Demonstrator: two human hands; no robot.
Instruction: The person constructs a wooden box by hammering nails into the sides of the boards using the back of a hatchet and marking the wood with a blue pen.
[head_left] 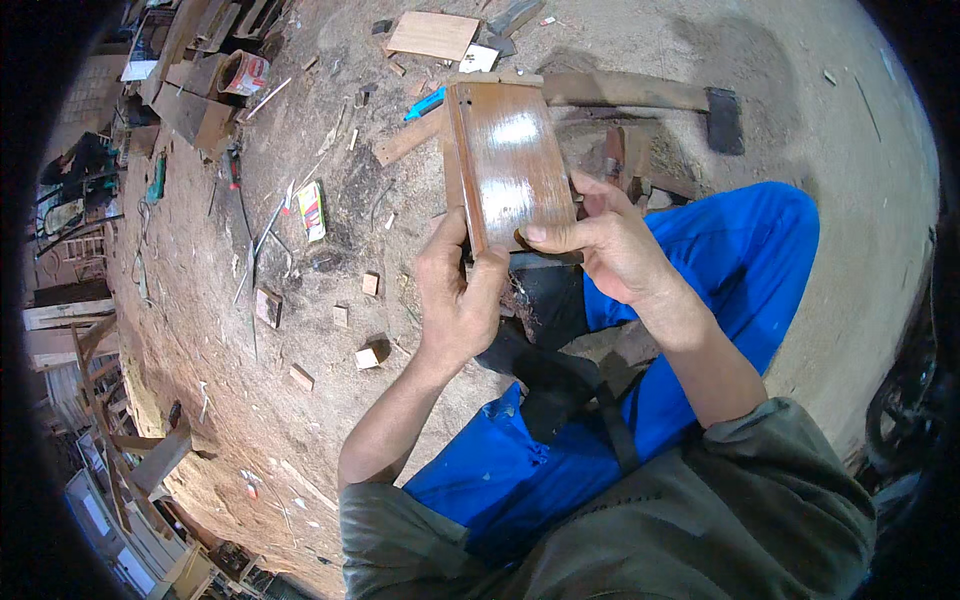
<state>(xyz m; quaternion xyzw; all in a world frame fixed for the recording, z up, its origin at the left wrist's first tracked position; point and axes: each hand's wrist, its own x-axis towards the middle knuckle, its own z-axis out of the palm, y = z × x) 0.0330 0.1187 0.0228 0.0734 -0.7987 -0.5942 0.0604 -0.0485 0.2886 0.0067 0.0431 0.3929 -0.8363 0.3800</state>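
Observation:
A glossy, varnished wooden board or shallow box (508,165) is held upright-on in front of me, with a groove along its left side. My left hand (460,290) grips its lower left edge, thumb along the near corner. My right hand (610,240) grips its lower right side, thumb pressed on the shiny face. Beneath are my legs in blue trousers (740,260), with a dark strap across them.
Behind the board lie a long-handled tool with a dark head (722,120), a blue tool (425,103) and a plywood piece (432,35). Several small wood blocks (366,355) lie leftward on the dusty floor, near a bucket (243,72) and stacked scrap timber (160,460).

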